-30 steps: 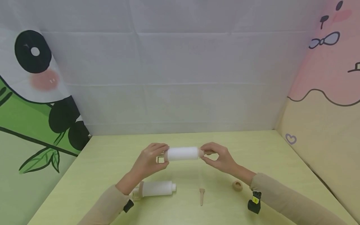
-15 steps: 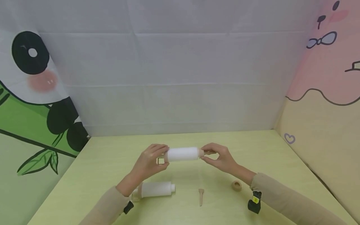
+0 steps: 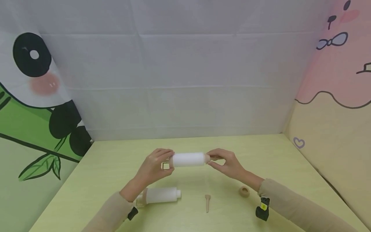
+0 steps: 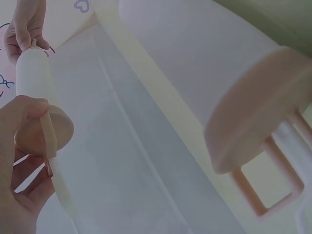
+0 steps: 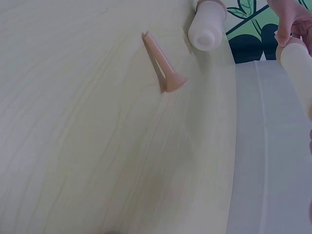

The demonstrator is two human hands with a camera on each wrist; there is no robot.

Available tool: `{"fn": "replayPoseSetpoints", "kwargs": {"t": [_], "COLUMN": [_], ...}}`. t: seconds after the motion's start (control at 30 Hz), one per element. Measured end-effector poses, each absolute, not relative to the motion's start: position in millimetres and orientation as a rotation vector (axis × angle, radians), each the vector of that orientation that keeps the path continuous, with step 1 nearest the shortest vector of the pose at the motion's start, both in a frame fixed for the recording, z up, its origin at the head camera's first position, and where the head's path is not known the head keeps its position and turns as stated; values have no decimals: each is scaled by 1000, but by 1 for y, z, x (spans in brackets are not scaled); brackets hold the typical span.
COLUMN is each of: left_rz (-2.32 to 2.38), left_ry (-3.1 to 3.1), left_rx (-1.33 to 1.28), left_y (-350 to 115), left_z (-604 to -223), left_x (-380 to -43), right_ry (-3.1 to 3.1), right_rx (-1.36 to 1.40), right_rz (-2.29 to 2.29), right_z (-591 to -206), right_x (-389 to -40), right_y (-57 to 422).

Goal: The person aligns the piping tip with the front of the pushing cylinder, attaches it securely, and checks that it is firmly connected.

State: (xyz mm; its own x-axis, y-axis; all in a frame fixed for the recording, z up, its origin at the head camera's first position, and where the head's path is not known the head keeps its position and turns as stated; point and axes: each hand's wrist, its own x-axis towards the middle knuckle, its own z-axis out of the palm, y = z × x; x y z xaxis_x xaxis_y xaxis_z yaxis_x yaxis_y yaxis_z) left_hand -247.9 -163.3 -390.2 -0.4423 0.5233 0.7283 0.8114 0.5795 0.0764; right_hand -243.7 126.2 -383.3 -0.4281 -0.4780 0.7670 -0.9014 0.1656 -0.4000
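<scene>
White bottles [image 3: 188,159], two, one between both grips [image 3: 152,166] [image 3: 229,165], one peg [image 3: 207,202], one ring [image 3: 243,194]

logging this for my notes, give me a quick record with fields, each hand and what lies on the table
left hand: grips base end of white bottle
right hand: pinches its narrow tip end
white bottle: sideways, above table
on table: second bottle on its side; flared peg; round tan ring

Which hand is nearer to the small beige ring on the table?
Right. The right hand is above and slightly left of the ring in the head view; the left hand is much farther left.
</scene>
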Motion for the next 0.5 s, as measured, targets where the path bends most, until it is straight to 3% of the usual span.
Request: {"fn": "replayPoseSetpoints", "kwargs": {"t": [0.5], "left_rz": [-526], "left_ry": [-2114], "left_rx": [-1048], "left_y": [-163], "left_z": [-389], "left_x": [-248], "right_ry": [-2080], "right_rx": [1162], "right_rz": [1308], "right_z": [-389], "right_x": [-246], "right_y": [124]}}
